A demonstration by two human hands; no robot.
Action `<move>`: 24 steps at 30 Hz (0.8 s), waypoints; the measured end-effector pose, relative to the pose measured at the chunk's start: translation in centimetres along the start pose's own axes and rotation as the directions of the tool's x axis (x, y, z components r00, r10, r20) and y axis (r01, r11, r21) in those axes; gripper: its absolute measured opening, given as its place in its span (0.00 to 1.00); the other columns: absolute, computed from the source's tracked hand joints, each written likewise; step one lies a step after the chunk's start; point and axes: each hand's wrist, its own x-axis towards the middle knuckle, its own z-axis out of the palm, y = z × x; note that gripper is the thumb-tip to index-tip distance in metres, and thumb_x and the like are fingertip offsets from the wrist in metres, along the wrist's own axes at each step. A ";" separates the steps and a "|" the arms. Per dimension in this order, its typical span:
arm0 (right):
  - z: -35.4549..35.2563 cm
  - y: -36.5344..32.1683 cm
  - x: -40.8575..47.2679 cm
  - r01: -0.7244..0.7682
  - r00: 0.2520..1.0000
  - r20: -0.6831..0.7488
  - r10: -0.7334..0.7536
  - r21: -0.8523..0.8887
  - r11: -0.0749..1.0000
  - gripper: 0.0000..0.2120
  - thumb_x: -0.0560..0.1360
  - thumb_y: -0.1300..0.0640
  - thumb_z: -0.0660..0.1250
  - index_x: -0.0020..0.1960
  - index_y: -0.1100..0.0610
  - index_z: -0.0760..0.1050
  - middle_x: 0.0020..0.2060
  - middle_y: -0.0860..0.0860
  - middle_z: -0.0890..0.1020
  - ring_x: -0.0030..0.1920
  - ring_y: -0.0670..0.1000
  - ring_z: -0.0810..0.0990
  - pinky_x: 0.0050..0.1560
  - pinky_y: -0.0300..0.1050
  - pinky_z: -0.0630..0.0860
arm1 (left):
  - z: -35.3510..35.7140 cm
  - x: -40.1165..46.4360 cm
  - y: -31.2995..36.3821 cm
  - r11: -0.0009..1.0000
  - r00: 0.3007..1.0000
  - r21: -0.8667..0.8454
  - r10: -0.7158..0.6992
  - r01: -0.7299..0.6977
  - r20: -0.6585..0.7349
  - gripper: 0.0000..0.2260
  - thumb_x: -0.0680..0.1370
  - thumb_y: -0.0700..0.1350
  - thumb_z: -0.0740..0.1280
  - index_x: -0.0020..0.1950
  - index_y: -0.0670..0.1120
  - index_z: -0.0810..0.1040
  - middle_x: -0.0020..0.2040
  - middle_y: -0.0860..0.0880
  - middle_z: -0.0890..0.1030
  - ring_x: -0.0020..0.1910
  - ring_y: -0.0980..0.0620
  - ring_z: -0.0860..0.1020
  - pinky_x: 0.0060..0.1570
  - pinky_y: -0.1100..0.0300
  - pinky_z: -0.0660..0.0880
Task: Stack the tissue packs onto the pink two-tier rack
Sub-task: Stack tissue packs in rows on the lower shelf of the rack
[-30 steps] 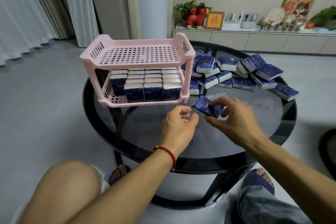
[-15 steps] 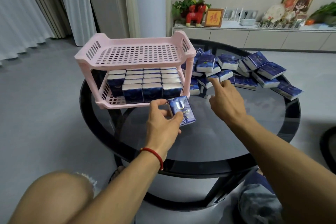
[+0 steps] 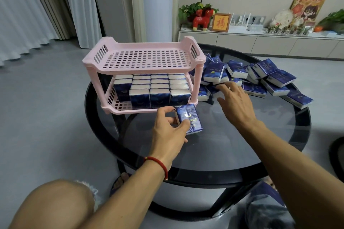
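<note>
The pink two-tier rack [image 3: 143,69] stands on the left of a round dark glass table [image 3: 214,147]. Its lower tier is packed with several upright blue tissue packs [image 3: 160,96]; its top tier is bare. My left hand [image 3: 167,132] grips one blue tissue pack [image 3: 191,117] just in front of the rack's right front corner. My right hand [image 3: 232,98] reaches with spread fingers onto the near edge of the loose pile of blue tissue packs [image 3: 260,78] right of the rack, its fingertips touching a pack there.
A white low cabinet [image 3: 260,42] with ornaments and a plant runs along the back wall. A tall white appliance [image 3: 158,2] and curtains stand behind the rack. My knees [image 3: 55,206] are at the table's near edge.
My right hand let go of the pack and reached right and back to the pile. My left hand took the pack and carried it toward the rack's front.
</note>
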 end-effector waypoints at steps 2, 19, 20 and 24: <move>0.0 -0.2 -0.2 -0.007 1.000 -0.006 0.007 -0.007 1.000 0.16 0.78 0.55 0.69 0.65 0.53 0.75 0.59 0.55 0.77 0.56 0.60 0.77 0.48 0.56 0.76 | 0.0 -0.1 -0.1 1.000 1.000 0.004 -0.004 0.004 -0.002 0.20 0.78 0.39 0.72 0.66 0.50 0.71 0.48 0.45 0.83 0.36 0.52 0.81 0.29 0.68 0.75; -11.5 0.6 -6.0 -0.546 0.835 0.536 0.125 0.776 0.317 0.12 0.83 0.55 0.63 0.57 0.60 0.82 0.47 0.61 0.82 0.38 0.52 0.80 0.42 0.44 0.81 | 0.5 0.0 0.4 0.995 0.995 0.038 0.093 -0.094 0.019 0.22 0.79 0.38 0.70 0.69 0.56 0.74 0.50 0.46 0.83 0.43 0.51 0.84 0.31 0.62 0.79; -12.0 0.7 -6.4 -0.595 0.800 0.592 0.100 0.759 0.264 0.13 0.83 0.54 0.62 0.58 0.59 0.82 0.47 0.60 0.81 0.38 0.50 0.79 0.42 0.43 0.80 | 0.5 -0.1 0.4 0.993 0.993 0.041 0.109 -0.111 0.036 0.22 0.79 0.37 0.70 0.69 0.57 0.75 0.51 0.46 0.83 0.43 0.50 0.84 0.31 0.62 0.80; -12.7 0.3 -7.4 -0.646 0.741 0.671 -0.018 0.720 0.255 0.15 0.80 0.50 0.64 0.60 0.57 0.81 0.45 0.56 0.86 0.38 0.49 0.81 0.39 0.42 0.79 | 0.9 -0.5 0.7 0.991 0.986 0.027 0.128 -0.132 0.110 0.23 0.79 0.32 0.67 0.62 0.59 0.78 0.54 0.46 0.83 0.46 0.47 0.85 0.35 0.60 0.82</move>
